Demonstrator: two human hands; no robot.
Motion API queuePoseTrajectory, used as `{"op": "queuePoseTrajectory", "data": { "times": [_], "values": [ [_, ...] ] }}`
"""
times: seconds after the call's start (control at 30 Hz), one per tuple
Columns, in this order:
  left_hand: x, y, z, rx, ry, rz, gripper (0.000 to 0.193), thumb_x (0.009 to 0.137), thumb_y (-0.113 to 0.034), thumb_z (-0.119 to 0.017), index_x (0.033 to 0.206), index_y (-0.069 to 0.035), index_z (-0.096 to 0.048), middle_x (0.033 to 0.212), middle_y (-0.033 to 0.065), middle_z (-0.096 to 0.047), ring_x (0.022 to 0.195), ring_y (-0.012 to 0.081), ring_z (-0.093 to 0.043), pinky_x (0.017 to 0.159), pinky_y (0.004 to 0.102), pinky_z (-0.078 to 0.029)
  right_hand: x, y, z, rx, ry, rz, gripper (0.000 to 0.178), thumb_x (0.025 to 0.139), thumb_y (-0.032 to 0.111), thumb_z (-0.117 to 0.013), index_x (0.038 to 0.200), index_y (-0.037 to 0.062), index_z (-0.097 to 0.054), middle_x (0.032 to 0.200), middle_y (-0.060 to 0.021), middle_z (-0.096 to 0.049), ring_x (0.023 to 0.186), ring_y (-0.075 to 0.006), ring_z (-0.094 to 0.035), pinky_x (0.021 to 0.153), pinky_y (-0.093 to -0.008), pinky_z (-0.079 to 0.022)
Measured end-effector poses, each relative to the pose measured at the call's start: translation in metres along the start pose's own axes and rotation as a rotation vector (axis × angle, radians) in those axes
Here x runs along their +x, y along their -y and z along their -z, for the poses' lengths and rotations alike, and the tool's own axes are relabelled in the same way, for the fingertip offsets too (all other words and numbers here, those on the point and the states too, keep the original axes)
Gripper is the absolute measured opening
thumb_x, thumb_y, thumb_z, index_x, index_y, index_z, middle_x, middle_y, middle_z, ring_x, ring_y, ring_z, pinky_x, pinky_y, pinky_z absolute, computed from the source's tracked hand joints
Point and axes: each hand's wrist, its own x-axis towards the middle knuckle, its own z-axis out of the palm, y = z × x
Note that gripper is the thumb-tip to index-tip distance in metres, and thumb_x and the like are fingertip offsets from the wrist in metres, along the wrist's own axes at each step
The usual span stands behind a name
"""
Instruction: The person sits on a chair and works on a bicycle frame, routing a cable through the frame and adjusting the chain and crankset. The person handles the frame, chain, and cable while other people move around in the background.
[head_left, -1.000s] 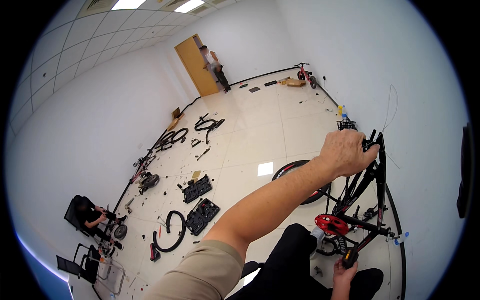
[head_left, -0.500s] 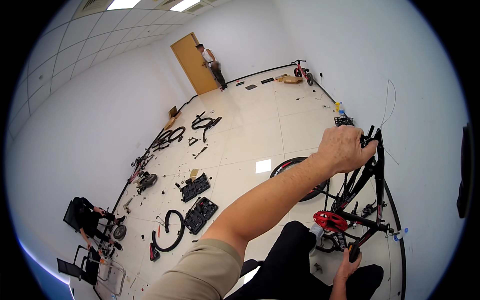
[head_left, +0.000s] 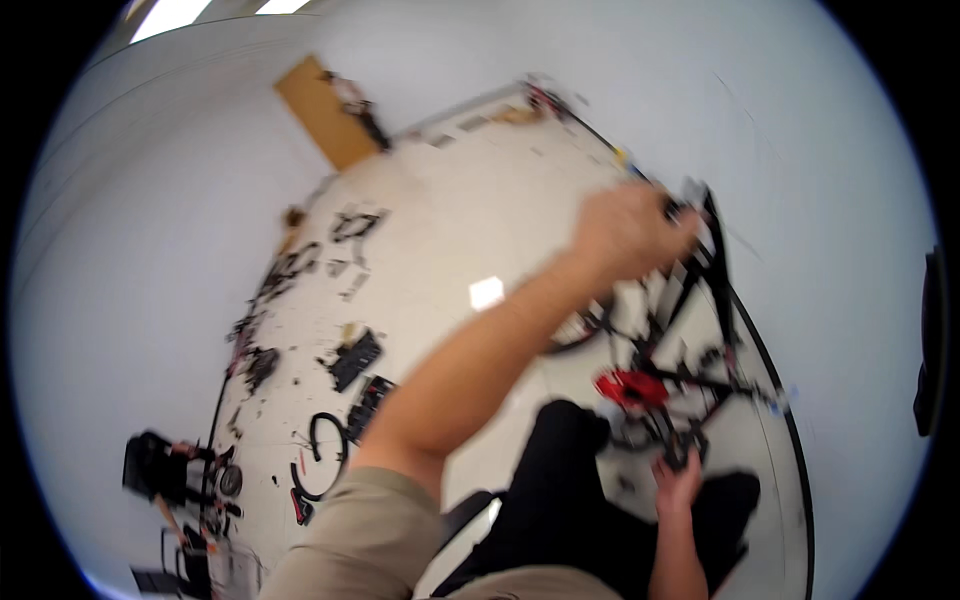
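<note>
A black bicycle frame stands on the right, close to the wall. My left arm is stretched out, and my left hand is closed round the upper end of the frame; the blur hides exactly which part the fingers wrap. Lower down on the frame sits a red chainring. Just below it my right hand is closed on a black pedal. Part of a wheel with a dark tyre shows behind my left forearm.
Open black tool cases and a curved black tyre lie on the floor at left. Bicycle parts line the left wall. A seated person is at lower left; another person stands by the door.
My view has swung, so the room and bicycle appear farther left and higher, and the picture is blurred. Both hands keep their hold; the pedal sits higher in the picture.
</note>
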Motion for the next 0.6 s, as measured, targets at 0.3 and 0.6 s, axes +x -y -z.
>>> {"op": "queuePoseTrajectory", "data": {
  "times": [0.3,0.6],
  "values": [
    [-0.006,0.009,-0.004,0.005,-0.093,0.034,0.064,0.082,-0.065,-0.055,0.091,-0.006,-0.075,0.072,0.0096,-0.067,0.071,0.0218,-0.063,0.069,0.0341,-0.048,-0.02,0.008,-0.02,0.073,0.016,-0.036,0.041,0.099,0.036,-0.054,0.116,-0.0021,-0.052,0.097,-0.018,-0.065,0.082,-0.0327,-0.069,0.073,-0.0454,-0.058],
    [-0.001,0.023,-0.014,-0.061,-0.108,0.0,0.062,0.084,-0.066,-0.058,0.071,-0.006,-0.062,0.059,-0.005,-0.04,0.058,0.0093,-0.037,0.055,0.0279,-0.03,-0.008,0.0,-0.009,0.305,-0.009,-0.2,0.036,0.1,0.034,-0.053,0.112,0.0004,-0.054,0.101,-0.0146,-0.061,0.089,-0.0277,-0.066,0.082,-0.0436,-0.056]
  ]
}}
